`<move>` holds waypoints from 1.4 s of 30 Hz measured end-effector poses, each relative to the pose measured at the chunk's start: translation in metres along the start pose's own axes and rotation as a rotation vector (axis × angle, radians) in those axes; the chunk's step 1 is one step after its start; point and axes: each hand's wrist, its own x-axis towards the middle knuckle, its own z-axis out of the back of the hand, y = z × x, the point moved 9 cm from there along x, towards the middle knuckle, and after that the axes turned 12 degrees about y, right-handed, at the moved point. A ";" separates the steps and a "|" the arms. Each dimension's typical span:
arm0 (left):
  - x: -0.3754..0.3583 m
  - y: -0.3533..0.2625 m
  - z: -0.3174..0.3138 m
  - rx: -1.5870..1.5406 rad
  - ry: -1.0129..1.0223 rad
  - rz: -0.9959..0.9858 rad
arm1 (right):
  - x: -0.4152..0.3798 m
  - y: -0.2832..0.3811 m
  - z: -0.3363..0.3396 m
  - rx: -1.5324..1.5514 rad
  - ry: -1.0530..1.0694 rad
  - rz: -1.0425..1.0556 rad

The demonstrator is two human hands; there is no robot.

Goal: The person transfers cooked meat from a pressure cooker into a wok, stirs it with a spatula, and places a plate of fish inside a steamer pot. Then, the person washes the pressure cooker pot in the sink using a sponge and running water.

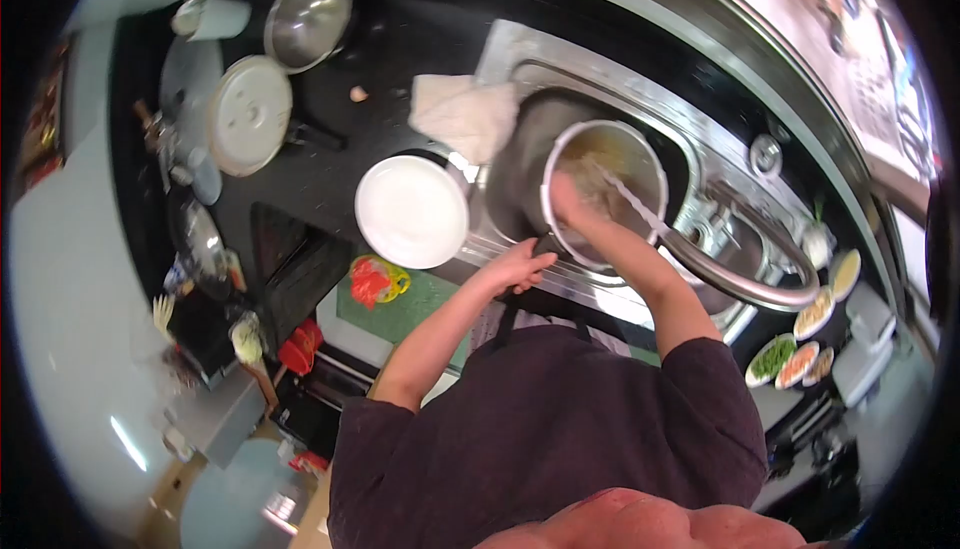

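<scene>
My left hand [518, 267] is wrapped round the dark handle of a deep pot [655, 174], which stands in the steel sink [520, 154]. My right hand [570, 197] reaches down inside the pot; its fingers are blurred, so I cannot make out whether they hold anything. From the curved faucet [745, 284] a stream of water [635, 204] runs into the pot. Murky, yellowish contents show at its bottom. Left of the sink lie a white plate [412, 211] and a pale cloth [462, 114].
A pot lid [250, 114] and a metal bowl [310, 19] are at the back left. A red and yellow item [378, 282] lies near a green mat [385, 321]. Small dishes of chopped food, one with greens [772, 359], stand on the right.
</scene>
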 end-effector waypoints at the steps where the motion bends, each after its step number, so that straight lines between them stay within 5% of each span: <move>1: -0.006 -0.006 0.000 0.033 -0.043 -0.007 | 0.005 -0.001 0.008 -0.028 -0.053 -0.016; 4: -0.007 -0.009 0.007 0.144 -0.130 -0.047 | 0.018 -0.020 -0.001 -0.331 0.012 0.097; 6: -0.004 -0.012 -0.001 0.217 -0.150 -0.097 | 0.019 -0.068 0.016 -0.293 -0.044 -0.210; 9: -0.001 -0.011 -0.003 0.243 -0.154 -0.140 | -0.003 -0.119 0.024 -0.325 -0.025 -0.220; 12: 0.002 -0.009 -0.003 0.141 -0.118 -0.123 | -0.032 -0.146 -0.016 -0.488 0.381 -0.334; 16: 0.020 0.002 -0.020 -0.217 0.209 -0.052 | -0.060 -0.112 -0.095 -0.284 0.797 0.047; 17: 0.024 0.006 -0.028 -0.317 0.318 -0.022 | -0.085 -0.036 -0.030 0.108 0.801 0.173; 19: 0.023 0.003 -0.034 -0.492 0.375 -0.046 | -0.084 -0.023 -0.001 0.284 0.666 -0.017; 21: 0.020 -0.004 -0.039 -0.448 0.397 -0.061 | -0.088 -0.011 0.011 0.929 0.697 0.090; 22: 0.017 -0.009 -0.042 -0.395 0.344 -0.073 | -0.100 0.004 0.040 0.987 0.641 0.087; 26: 0.014 -0.037 -0.058 -0.275 0.202 -0.113 | -0.140 -0.010 0.098 0.942 0.391 0.075; 29: 0.000 -0.047 -0.068 0.056 -0.004 -0.106 | -0.166 -0.052 0.126 0.484 0.080 0.095; 30: -0.010 -0.052 -0.071 0.201 -0.092 -0.099 | -0.184 -0.059 0.143 0.351 0.034 -0.052; 36: -0.066 -0.076 -0.100 0.668 -0.304 -0.044 | -0.235 -0.112 0.163 0.306 -0.183 -0.161; 39: -0.088 -0.087 -0.106 0.842 -0.366 -0.031 | -0.250 -0.117 0.143 0.914 -0.136 -0.112; 42: -0.108 -0.096 -0.101 1.029 -0.476 0.013 | -0.262 -0.111 0.131 1.185 -0.108 -0.035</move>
